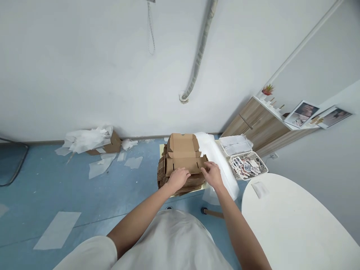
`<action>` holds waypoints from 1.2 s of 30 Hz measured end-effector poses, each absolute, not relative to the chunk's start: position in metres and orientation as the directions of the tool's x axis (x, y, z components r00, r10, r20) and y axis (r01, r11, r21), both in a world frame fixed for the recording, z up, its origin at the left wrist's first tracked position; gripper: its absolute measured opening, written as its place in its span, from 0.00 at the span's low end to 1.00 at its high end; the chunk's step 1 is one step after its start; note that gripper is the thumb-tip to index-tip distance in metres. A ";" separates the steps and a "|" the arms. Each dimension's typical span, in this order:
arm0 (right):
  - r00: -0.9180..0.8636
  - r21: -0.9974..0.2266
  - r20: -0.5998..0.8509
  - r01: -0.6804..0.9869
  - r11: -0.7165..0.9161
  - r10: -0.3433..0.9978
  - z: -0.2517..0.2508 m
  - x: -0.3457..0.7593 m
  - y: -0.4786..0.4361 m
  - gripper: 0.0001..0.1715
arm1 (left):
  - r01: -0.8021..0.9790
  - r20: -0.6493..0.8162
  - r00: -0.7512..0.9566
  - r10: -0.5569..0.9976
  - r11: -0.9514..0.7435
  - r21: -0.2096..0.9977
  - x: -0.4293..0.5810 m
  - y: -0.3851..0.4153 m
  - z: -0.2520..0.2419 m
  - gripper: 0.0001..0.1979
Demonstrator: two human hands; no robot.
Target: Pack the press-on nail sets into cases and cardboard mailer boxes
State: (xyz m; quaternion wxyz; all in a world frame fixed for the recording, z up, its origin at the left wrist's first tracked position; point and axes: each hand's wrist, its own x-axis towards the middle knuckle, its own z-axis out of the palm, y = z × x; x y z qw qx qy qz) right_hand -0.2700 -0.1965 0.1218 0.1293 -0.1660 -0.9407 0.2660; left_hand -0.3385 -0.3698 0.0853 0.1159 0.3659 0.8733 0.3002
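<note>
A stack of flat brown cardboard box blanks (180, 180) stands on the blue floor in front of me. Its top blank (183, 152) lies unfolded, flaps pointing at the wall. My left hand (177, 179) rests on the near edge of that top blank, fingers curled over it. My right hand (211, 173) grips the blank's near right corner, thumb and fingers pinched on the cardboard.
White foam sheet (216, 159) lies right of the stack. Beyond it sit a clear lidded tray (235, 144) and a white basket (249, 165) of small printed items. A round white table (292, 221) is at right, a wooden cabinet (258, 125) behind. A box with paper scraps (92, 140) lies at left.
</note>
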 end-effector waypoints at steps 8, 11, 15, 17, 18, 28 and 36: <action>-0.983 -0.470 0.068 0.120 0.874 0.172 0.107 -0.240 -0.229 0.12 | 0.598 0.068 -0.734 0.676 0.595 0.537 -0.338 -0.369 0.089 0.15; -0.962 -0.602 0.030 0.198 0.774 0.270 0.102 -0.236 -0.225 0.12 | 0.608 0.124 -0.741 0.660 0.581 0.541 -0.336 -0.373 0.093 0.15; -0.831 -0.844 -0.057 0.336 0.418 0.553 0.110 -0.239 -0.209 0.27 | 0.633 0.183 -0.721 0.668 0.529 0.565 -0.332 -0.378 0.097 0.15; -0.782 -0.898 -0.149 0.363 0.248 0.605 0.113 -0.244 -0.204 0.38 | 0.640 0.202 -0.715 0.669 0.510 0.575 -0.331 -0.379 0.098 0.16; -0.767 -0.915 -0.180 0.361 0.181 0.616 0.113 -0.248 -0.204 0.41 | 0.644 0.216 -0.713 0.668 0.500 0.578 -0.330 -0.379 0.099 0.15; -0.594 -0.994 -0.091 0.107 -0.033 0.799 0.106 -0.271 -0.218 0.51 | 0.635 0.264 -0.723 0.638 0.465 0.617 -0.325 -0.382 0.097 0.15; -0.799 -0.989 -0.147 0.125 -0.079 0.583 0.124 -0.276 -0.210 0.35 | 0.582 0.315 -0.791 0.525 0.484 0.653 -0.325 -0.393 0.107 0.15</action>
